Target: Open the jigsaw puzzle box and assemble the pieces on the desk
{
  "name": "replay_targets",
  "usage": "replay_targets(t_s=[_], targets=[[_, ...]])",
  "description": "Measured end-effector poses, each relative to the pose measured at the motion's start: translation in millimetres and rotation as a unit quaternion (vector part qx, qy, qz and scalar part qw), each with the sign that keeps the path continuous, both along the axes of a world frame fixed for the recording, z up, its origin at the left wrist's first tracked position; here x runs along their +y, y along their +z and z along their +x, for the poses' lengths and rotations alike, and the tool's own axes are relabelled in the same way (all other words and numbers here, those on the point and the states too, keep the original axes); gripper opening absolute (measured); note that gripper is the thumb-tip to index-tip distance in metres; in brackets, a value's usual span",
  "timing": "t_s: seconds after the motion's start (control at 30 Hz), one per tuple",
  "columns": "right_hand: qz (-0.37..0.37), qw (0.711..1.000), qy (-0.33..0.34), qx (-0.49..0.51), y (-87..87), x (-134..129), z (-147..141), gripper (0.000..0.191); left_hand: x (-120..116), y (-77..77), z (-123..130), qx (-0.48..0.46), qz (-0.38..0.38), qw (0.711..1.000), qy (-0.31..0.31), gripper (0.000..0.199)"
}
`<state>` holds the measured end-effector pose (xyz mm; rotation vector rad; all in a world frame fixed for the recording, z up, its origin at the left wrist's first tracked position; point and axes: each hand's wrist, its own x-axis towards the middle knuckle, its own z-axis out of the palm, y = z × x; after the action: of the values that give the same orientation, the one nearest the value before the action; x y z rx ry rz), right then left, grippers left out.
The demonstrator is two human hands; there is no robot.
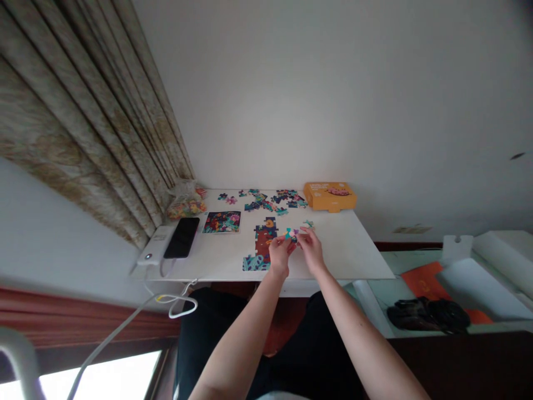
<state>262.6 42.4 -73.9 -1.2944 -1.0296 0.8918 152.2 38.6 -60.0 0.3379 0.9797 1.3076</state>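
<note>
Left hand and right hand pinch small jigsaw pieces together beside a part-built puzzle section on a white table.

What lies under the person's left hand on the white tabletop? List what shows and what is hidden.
An assembled jigsaw section shows beside the left hand on the white tabletop; whatever lies directly beneath the palm is covered, so whether the section continues there cannot be seen.
</note>
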Motion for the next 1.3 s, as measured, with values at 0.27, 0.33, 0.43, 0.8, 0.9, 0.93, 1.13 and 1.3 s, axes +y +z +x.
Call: replay_targets(t_s=[0.27, 0.33, 0.43, 0.8, 0.9, 0.93, 1.13, 1.3], targets=[[-0.015, 0.999, 0.008, 0.029, 5.4, -0.3, -7.8, 0.059, -4.1, -7.4, -13.1, 0.208, 0.087, 0.974, 0.006, 0.018], [-0.022, 0.999, 0.015, 0.028, 4.9, 0.1, -1.8, 0.061, -6.8, -7.8, -30.4, 0.336, 0.149, 0.930, -0.004, 0.008], [-0.026, 0.999, 0.044, 0.004, 2.9, -3.1, 8.6, 0.061, -12.3, -5.7, -68.1, 0.519, 0.278, 0.805, -0.066, 0.018], [-0.059, 0.974, 0.182, -0.120, -0.6, -27.8, 13.6, 0.046, -25.2, 1.3, -124.0, 0.675, 0.434, 0.539, -0.255, 0.031], [-0.049, 0.962, 0.201, -0.180, 1.7, -27.5, 14.5, 0.037, -25.0, 1.9, -121.9, 0.690, 0.428, 0.523, -0.261, 0.032], [-0.045, 0.957, 0.204, -0.203, 2.5, -27.0, 14.6, 0.035, -24.7, 1.8, -121.7, 0.693, 0.428, 0.518, -0.260, 0.032], [0.000, 0.923, 0.225, -0.313, 6.8, -26.9, 14.0, 0.029, -23.5, -2.2, -123.0, 0.694, 0.447, 0.510, -0.242, 0.028], [0.047, 0.902, 0.221, -0.368, 4.3, -28.0, 14.2, 0.021, -22.8, -4.6, -122.8, 0.703, 0.466, 0.490, -0.221, 0.026]])
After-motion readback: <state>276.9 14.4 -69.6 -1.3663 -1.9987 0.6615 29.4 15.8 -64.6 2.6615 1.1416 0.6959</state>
